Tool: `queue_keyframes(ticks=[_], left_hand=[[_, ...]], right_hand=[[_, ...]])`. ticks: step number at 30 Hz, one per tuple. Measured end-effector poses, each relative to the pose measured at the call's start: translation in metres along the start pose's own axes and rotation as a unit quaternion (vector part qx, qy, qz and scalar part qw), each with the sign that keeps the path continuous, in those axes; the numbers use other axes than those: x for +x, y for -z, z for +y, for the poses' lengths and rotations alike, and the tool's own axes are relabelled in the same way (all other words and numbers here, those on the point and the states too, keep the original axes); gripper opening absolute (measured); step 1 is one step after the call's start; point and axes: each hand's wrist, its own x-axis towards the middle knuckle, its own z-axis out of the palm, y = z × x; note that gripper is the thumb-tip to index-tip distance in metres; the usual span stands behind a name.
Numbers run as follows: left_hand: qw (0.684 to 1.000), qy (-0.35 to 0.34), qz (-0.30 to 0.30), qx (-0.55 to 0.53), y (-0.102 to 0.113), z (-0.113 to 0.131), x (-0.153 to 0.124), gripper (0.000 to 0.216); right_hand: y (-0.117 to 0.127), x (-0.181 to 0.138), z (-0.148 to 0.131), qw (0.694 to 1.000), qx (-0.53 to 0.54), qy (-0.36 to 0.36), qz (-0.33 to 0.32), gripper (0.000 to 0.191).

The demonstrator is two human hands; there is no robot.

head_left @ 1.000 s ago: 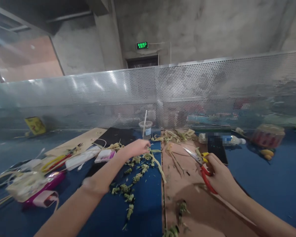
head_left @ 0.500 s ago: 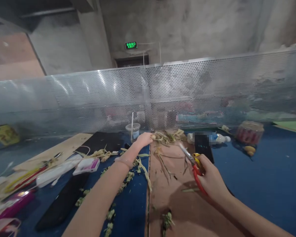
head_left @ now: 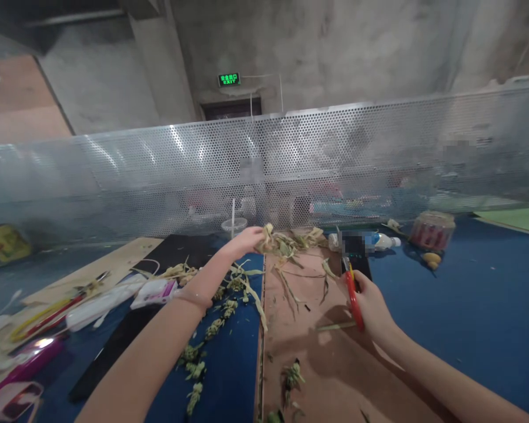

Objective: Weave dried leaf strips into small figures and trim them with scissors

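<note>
My left hand (head_left: 245, 239) reaches far forward and pinches the end of a pale dried leaf strip (head_left: 278, 244) at the pile of strips near the back of the brown board (head_left: 335, 364). My right hand (head_left: 369, 305) is closed round the red handles of a pair of scissors (head_left: 351, 294), blades pointing away from me, above the board's right side. Small green woven leaf pieces (head_left: 211, 329) lie scattered on the blue table (head_left: 467, 305) under my left forearm.
A perforated metal screen (head_left: 335, 158) walls off the back. A plastic cup with a straw (head_left: 233, 224), a dark phone (head_left: 356, 254), a bottle (head_left: 381, 241) and a round container (head_left: 432, 230) stand near it. At left lie a black mat (head_left: 114, 352), pink cases and yellow-handled tools (head_left: 48, 311).
My left hand stretched forward from the green pieces to the pile of leaf strips and took hold of one. My right hand turned the scissors more upright. The view swung right.
</note>
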Motion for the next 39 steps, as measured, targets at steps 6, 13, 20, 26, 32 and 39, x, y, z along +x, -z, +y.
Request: queue_keyframes(ticks=[6,13,20,26,32,39], left_hand=[[0.992,0.042,0.025,0.113,-0.021,0.001,0.014,0.029],[0.972,0.104,0.034,0.210,-0.064,0.030,0.068,0.031],[0.963,0.157,0.040,0.216,-0.074,0.031,0.076,0.031],[0.972,0.079,0.104,0.194,-0.042,0.029,0.059,0.029],[0.960,-0.114,0.177,0.186,-0.003,0.048,0.002,0.030],[0.921,-0.279,0.100,0.253,-0.013,0.054,-0.067,0.029]], right_hand=[[-0.002,0.003,0.009,1.000,0.010,-0.008,-0.001,0.008],[-0.003,0.000,0.005,1.000,-0.019,0.016,0.012,0.006],[0.002,-0.002,-0.015,0.999,-0.015,0.041,0.018,0.013],[0.008,0.002,-0.017,0.999,0.000,0.034,0.040,0.015],[0.012,0.005,-0.024,0.996,0.039,0.058,0.050,0.019],[0.015,0.008,-0.043,0.991,0.076,0.109,0.034,0.031]])
